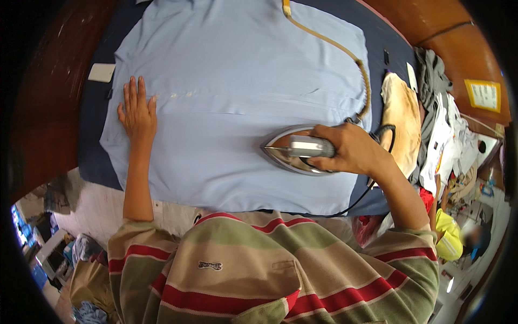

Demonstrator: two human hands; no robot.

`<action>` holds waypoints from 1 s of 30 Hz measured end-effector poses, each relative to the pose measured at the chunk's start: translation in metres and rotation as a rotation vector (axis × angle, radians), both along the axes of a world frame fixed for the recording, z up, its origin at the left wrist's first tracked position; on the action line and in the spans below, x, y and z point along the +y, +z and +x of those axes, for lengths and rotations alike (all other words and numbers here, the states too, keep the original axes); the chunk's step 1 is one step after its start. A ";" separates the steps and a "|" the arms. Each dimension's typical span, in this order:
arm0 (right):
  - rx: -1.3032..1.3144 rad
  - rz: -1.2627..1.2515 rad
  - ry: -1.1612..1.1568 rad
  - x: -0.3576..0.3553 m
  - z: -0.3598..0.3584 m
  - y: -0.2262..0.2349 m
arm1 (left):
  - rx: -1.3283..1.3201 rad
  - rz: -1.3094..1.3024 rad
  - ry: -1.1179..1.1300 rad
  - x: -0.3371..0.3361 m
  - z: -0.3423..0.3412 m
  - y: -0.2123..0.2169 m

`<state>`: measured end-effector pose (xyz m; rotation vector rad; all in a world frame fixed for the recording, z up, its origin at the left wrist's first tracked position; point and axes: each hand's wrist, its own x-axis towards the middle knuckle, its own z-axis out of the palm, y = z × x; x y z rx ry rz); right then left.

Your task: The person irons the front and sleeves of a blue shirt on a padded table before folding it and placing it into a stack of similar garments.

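From my feed, the iron [308,146] lies on the light-blue cloth [232,135], right of its middle, its pointed nose toward the left. I can't see its soleplate, which faces down into the fabric. The right hand [349,148] is wrapped around the grey handle, hiding the handle's rear end. A tan hose [324,39] runs up from behind that hand and is cut off at the top; I can't make out exactly where it joins. A black cable [392,137] loops by the wrist, passing partly out of sight under the forearm.

The left hand [139,114] lies flat near the cloth's left edge, fingers extended, gripping nothing. The cloth's upper end leaves my view (so I won't say which garment it is), and it covers much of the dark desk [93,140].

Just right of the cloth sits a browned cream pad [402,116], then heaped clothes [440,127] that overlap too much to count. Farther out, a person in yellow [449,235] is small and blurred.
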<state>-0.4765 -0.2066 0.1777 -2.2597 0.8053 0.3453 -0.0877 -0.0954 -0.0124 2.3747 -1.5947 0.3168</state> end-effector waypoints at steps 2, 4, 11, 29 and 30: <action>-0.006 0.027 -0.153 -0.001 -0.032 0.012 | -0.027 -0.051 -0.104 0.004 -0.029 0.010; 0.010 0.030 -0.395 -0.003 -0.072 0.021 | 0.026 -0.013 -0.218 0.004 -0.066 0.022; 0.007 -0.348 -0.791 -0.079 -0.245 -0.009 | 0.260 -0.058 -0.203 0.035 -0.111 0.021; -0.065 -0.825 -0.377 -0.018 -0.154 -0.155 | 0.306 0.146 -0.701 0.142 -0.254 0.039; -0.047 -0.845 -0.396 -0.022 -0.157 -0.162 | 0.304 0.161 -0.676 0.146 -0.255 0.040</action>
